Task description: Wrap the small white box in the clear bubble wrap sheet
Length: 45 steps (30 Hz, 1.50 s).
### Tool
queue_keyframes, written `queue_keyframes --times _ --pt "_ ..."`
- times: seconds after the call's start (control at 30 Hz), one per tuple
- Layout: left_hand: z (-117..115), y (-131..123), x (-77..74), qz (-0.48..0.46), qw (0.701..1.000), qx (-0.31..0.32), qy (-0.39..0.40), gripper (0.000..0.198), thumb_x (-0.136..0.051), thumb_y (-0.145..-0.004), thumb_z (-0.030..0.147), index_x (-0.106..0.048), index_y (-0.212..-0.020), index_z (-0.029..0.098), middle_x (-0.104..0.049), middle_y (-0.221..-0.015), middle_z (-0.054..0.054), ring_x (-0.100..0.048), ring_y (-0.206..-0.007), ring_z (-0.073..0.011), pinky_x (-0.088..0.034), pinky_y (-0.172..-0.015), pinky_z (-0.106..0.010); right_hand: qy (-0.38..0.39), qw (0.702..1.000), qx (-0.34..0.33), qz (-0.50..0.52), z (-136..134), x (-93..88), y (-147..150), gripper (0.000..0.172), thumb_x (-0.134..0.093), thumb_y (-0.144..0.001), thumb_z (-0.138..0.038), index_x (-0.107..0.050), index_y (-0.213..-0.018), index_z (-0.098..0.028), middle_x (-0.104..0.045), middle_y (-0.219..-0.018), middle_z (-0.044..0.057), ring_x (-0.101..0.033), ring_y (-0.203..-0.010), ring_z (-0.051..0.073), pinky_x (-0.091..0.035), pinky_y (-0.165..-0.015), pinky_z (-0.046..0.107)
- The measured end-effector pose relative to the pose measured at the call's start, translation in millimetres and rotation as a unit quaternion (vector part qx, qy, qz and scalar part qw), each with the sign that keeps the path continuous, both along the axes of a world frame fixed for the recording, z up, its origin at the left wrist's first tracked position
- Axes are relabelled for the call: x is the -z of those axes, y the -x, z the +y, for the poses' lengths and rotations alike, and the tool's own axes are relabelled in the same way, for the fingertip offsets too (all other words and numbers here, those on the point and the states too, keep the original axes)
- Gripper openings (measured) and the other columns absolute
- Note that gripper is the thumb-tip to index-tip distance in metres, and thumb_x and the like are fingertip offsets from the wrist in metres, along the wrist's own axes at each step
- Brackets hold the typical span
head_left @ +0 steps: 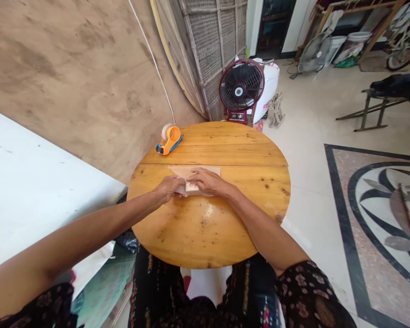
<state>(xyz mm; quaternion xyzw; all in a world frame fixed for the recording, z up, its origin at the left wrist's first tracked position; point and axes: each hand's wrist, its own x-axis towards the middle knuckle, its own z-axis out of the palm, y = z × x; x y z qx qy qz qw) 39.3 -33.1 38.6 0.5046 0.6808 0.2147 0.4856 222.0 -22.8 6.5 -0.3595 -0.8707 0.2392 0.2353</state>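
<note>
1. Left hand [172, 187], as I see it from my station, is drawn in narrow at the left end of the sheet [213, 171], its fingers apparently pinching it. Right hand [208, 181] reaches in from the other side with fingers extended over the small block [192, 186]; whether it grips or only presses, I cannot tell, because its underside is hidden.
2. What I watch most is how the block sits: directly between the two hands, on the sheet, a little left of the table's middle. Both are touching it or its covering, so I judge neither nearer. The sheet's long side runs left to right across the table; the right hand covers too much of the block for me to be sure of its own long axis.
3. Around the table, I have a brown wall [71, 68] beyond its left side and a pale tiled floor [304, 109] on its right.
4. The table [259, 152] itself is round, wooden and smooth, with a seam crossing it beyond the hands.
5. Past the table's far edge I see a woven panel [218, 45] and, in front of it, a dark red fan [241, 86].
6. Smallest of these surroundings is an orange tape dispenser [172, 139], near the table's far left edge, apart from the hands.
</note>
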Motion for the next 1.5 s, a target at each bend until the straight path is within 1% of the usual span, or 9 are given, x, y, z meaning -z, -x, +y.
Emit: queue_keyframes --times 0.1,0.23,0.37,0.5,0.67,0.87,1.13,1.33,1.5 --pt "-2.3 -3.7 -7.9 -0.033 0.999 -0.025 0.02 0.018 -0.062 -0.061 0.028 -0.057 -0.075 0.018 -0.063 -0.064 -0.001 -0.06 -0.055 -0.0163 -0.046 -0.048 -0.026 0.004 1.0 -0.002 0.005 0.7 2.0 -0.2 0.04 -0.046 -0.088 -0.015 -0.066 -0.121 -0.029 -0.062 -0.112 0.006 -0.055 -0.108 0.021 -0.044 -0.093 0.035" --pt "-6.0 -4.2 -14.5 -0.066 0.997 -0.036 0.021 0.02 -0.064 -0.06 0.027 -0.057 -0.074 0.015 -0.063 -0.062 -0.001 -0.059 -0.053 -0.0147 -0.048 -0.05 -0.027 0.008 1.0 -0.013 0.001 -0.9 -3.6 -2.2 0.04 -0.046 -0.089 -0.015 -0.065 -0.121 -0.028 -0.063 -0.115 0.006 -0.054 -0.113 0.021 -0.042 -0.096 0.035" --pt "-9.1 -4.1 -14.9 -0.083 0.996 -0.042 0.003 0.018 -0.065 -0.06 0.026 -0.055 -0.07 0.015 -0.061 -0.059 0.0 -0.057 -0.05 -0.0128 -0.047 -0.048 -0.025 0.011 1.0 -0.018 0.001 -0.8 -6.5 -1.8 0.041 -0.045 -0.088 -0.013 -0.066 -0.121 -0.027 -0.063 -0.118 0.007 -0.054 -0.117 0.023 -0.042 -0.097 0.037" --pt "-11.4 -5.7 -14.1 -0.094 0.994 -0.049 -0.008 0.014 -0.064 -0.061 0.023 -0.054 -0.068 0.016 -0.06 -0.058 0.002 -0.056 -0.049 -0.012 -0.047 -0.047 -0.025 0.008 1.0 -0.02 0.006 2.9 -0.5 0.5 0.041 -0.045 -0.088 -0.013 -0.065 -0.121 -0.028 -0.062 -0.123 0.006 -0.051 -0.122 0.022 -0.041 -0.1 0.038" --pt "-11.4 -6.8 -12.1 -0.091 0.994 -0.057 -0.031 0.017 -0.065 -0.06 0.023 -0.051 -0.066 0.017 -0.057 -0.055 0.003 -0.055 -0.047 -0.0108 -0.044 -0.045 -0.023 0.027 0.999 0.021 0.01 3.6 0.2 -1.0 0.038 -0.054 -0.086 -0.017 -0.059 -0.123 -0.02 -0.058 -0.128 0.009 -0.052 -0.118 0.021 -0.041 -0.099 0.036" --pt "-9.2 -8.1 -10.3 -0.08 0.994 -0.051 -0.063 0.016 -0.065 -0.058 0.022 -0.051 -0.064 0.016 -0.054 -0.05 0.005 -0.05 -0.042 -0.0088 -0.038 -0.038 -0.019 0.064 0.997 0.051 -0.001 -0.8 -9.8 -4.5 0.029 -0.056 -0.085 -0.023 -0.06 -0.113 -0.017 -0.063 -0.117 0.01 -0.056 -0.107 0.022 -0.043 -0.089 0.033" --pt "-8.5 -12.4 -16.7 -0.078 0.994 -0.031 -0.07 0.012 -0.065 -0.06 0.018 -0.053 -0.062 0.014 -0.056 -0.049 0.004 -0.052 -0.04 -0.0101 -0.043 -0.036 -0.021 0.102 0.993 0.059 0.013 -2.6 -15.9 -3.0 0.033 -0.06 -0.084 -0.027 -0.058 -0.115 -0.017 -0.063 -0.116 0.009 -0.058 -0.102 0.021 -0.042 -0.085 0.032" --pt "-7.8 -12.7 -22.2 -0.078 0.995 -0.005 -0.055 0.01 -0.063 -0.066 0.014 -0.054 -0.062 0.014 -0.055 -0.047 0.003 -0.051 -0.039 -0.0094 -0.047 -0.038 -0.022 0.104 0.992 0.063 0.021 -2.5 -13.9 -2.9 0.028 -0.059 -0.084 -0.027 -0.06 -0.11 -0.018 -0.064 -0.113 0.008 -0.058 -0.102 0.02 -0.042 -0.085 0.031" --pt "-7.2 -10.0 -20.6 -0.083 0.995 -0.004 -0.051 0.012 -0.066 -0.067 0.014 -0.054 -0.064 0.014 -0.055 -0.047 0.004 -0.051 -0.038 -0.0088 -0.047 -0.04 -0.021 0.101 0.992 0.073 -0.008 -4.0 -15.8 -1.1 0.028 -0.057 -0.086 -0.03 -0.062 -0.111 -0.018 -0.066 -0.111 0.01 -0.059 -0.1 0.022 -0.042 -0.082 0.03"
